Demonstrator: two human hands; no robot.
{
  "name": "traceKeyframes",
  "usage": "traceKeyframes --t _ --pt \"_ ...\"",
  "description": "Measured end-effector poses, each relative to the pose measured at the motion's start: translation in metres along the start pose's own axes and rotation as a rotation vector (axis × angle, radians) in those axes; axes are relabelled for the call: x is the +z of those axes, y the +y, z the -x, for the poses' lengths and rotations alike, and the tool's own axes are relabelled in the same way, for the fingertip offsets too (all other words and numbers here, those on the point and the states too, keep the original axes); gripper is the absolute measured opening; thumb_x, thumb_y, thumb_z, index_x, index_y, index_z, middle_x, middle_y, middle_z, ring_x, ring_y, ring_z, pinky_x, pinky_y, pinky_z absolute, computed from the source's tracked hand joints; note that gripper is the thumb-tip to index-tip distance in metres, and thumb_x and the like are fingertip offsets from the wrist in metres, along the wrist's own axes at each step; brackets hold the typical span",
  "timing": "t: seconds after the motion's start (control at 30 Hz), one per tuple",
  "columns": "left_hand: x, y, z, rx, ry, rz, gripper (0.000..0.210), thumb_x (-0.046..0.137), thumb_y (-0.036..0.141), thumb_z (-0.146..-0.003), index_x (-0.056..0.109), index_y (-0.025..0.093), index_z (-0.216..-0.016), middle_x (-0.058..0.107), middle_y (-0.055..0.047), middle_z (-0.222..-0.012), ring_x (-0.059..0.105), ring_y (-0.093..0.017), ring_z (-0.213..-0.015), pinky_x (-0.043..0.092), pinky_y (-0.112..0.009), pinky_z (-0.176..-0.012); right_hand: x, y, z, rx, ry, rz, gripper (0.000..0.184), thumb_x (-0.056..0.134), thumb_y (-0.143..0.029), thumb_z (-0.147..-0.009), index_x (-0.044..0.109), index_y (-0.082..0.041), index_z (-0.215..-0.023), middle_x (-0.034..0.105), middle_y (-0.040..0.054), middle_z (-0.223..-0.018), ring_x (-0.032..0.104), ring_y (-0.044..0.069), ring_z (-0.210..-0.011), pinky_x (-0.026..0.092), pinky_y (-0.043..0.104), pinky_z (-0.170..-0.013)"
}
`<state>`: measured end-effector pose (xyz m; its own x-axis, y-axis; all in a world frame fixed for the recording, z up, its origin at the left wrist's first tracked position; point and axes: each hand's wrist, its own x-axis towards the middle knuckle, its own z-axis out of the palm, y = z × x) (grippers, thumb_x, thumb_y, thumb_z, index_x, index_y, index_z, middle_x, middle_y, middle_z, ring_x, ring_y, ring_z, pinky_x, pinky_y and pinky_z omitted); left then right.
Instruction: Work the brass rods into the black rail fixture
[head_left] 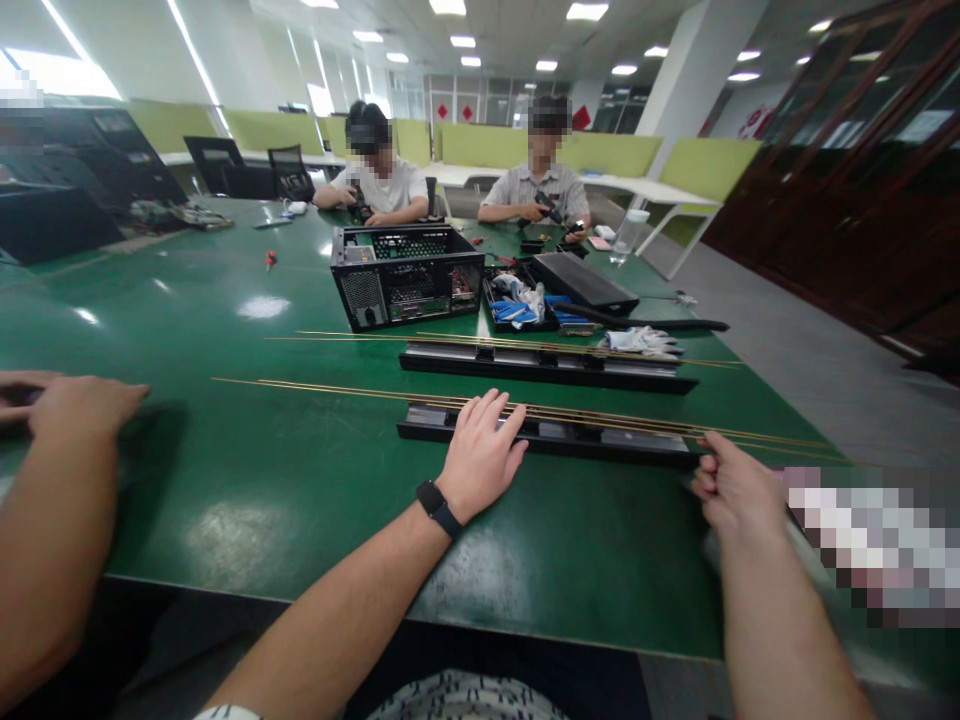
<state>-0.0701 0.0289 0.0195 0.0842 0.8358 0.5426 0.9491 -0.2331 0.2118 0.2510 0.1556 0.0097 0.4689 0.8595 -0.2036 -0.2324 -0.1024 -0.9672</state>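
Observation:
My left hand [484, 455] lies with its fingers stretched out over the near black rail [634, 447] and the thin brass-coloured rods [337, 392] along its top; a black watch is on the wrist. At the rail's right end, my right hand [739, 485] has its fingers curled together by the rods. What is between those fingers is hidden. Behind and parallel lies a second black rail [547, 370] with more thin rods [360, 337] over it. Both rails have a grey inner channel with dark blocks.
An open computer case [409, 280] stands beyond the rails. Right of it are a black tray [517, 318] with blue-and-white gloves, a dark flat box [585, 283] and a white glove [641, 342]. Another person's hands [82, 400] rest at left. Two people sit across the green table [247, 480].

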Motion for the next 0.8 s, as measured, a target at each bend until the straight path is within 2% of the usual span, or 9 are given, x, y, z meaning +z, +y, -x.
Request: traceKeyframes --t 0.2,0.23,0.4,0.47,0.57,0.67,0.73,0.8 --pt "0.004 -0.003 0.001 0.023 0.013 0.003 0.047 0.058 0.032 -0.098 0.055 0.019 -0.143 0.055 -0.017 -0.149 0.044 -0.032 -0.146 0.034 -0.055 -0.122 0.008 0.005 0.021 -0.043 -0.234 0.030 0.033 0.084 -0.040 -0.071 0.068 -0.014 -0.082 0.058 -0.0026 -0.050 0.033 0.005 -0.028 0.018 0.017 -0.027" --pt "0.004 -0.004 0.001 0.022 0.014 0.001 0.047 0.058 0.032 -0.098 0.055 0.019 -0.143 0.056 -0.017 -0.149 0.044 -0.033 -0.146 0.034 -0.055 -0.122 0.009 0.006 0.021 -0.042 -0.239 0.027 0.034 0.083 -0.042 -0.072 0.068 -0.014 -0.084 0.059 -0.0022 -0.051 0.033 0.005 -0.028 0.018 0.017 -0.027" --pt "0.004 -0.005 0.001 0.031 0.014 -0.013 0.046 0.055 0.033 -0.099 0.056 0.019 -0.142 0.057 -0.017 -0.148 0.046 -0.033 -0.145 0.036 -0.055 -0.121 0.007 0.003 0.017 -0.024 -0.082 -0.011 0.030 0.073 -0.045 -0.082 0.065 -0.017 -0.088 0.055 -0.0045 -0.048 0.033 0.005 -0.027 0.018 0.016 -0.028" --pt "0.005 -0.005 0.001 0.039 0.019 -0.016 0.045 0.054 0.034 -0.099 0.057 0.019 -0.142 0.056 -0.017 -0.148 0.046 -0.033 -0.145 0.035 -0.055 -0.121 0.007 0.003 0.017 -0.034 -0.094 -0.024 0.028 0.073 -0.043 -0.082 0.065 -0.017 -0.087 0.053 -0.0057 -0.047 0.032 0.005 -0.028 0.017 0.016 -0.028" --pt "0.006 -0.007 0.000 0.045 0.022 -0.029 0.046 0.053 0.035 -0.100 0.057 0.018 -0.142 0.056 -0.017 -0.148 0.045 -0.034 -0.145 0.035 -0.055 -0.121 0.009 0.006 0.022 -0.013 -0.263 -0.022 0.033 0.078 -0.046 -0.078 0.067 -0.016 -0.088 0.050 -0.0071 -0.046 0.029 0.004 -0.028 0.016 0.016 -0.029" --pt "0.008 -0.009 0.001 0.059 0.027 -0.038 0.046 0.053 0.038 -0.100 0.058 0.017 -0.141 0.057 -0.017 -0.147 0.047 -0.034 -0.144 0.036 -0.055 -0.120 0.014 0.011 0.031 0.040 -0.467 0.041 0.038 0.079 -0.050 -0.077 0.068 -0.016 -0.088 0.055 -0.0044 -0.047 0.029 0.004 -0.028 0.016 0.017 -0.030" --pt "0.010 -0.010 0.001 0.064 0.027 -0.046 0.047 0.053 0.038 -0.100 0.057 0.017 -0.141 0.057 -0.017 -0.147 0.047 -0.034 -0.144 0.036 -0.055 -0.120 0.016 0.011 0.034 0.041 -0.493 0.074 0.038 0.077 -0.051 -0.079 0.067 -0.015 -0.088 0.057 -0.0027 -0.048 0.029 0.005 -0.028 0.015 0.018 -0.030" --pt "0.011 -0.011 0.001 0.070 0.029 -0.049 0.047 0.053 0.038 -0.100 0.057 0.017 -0.142 0.057 -0.017 -0.147 0.047 -0.034 -0.144 0.037 -0.054 -0.120 0.017 0.010 0.035 0.043 -0.431 0.053 0.035 0.074 -0.050 -0.081 0.067 -0.016 -0.089 0.057 -0.0031 -0.047 0.030 0.006 -0.028 0.015 0.018 -0.030"
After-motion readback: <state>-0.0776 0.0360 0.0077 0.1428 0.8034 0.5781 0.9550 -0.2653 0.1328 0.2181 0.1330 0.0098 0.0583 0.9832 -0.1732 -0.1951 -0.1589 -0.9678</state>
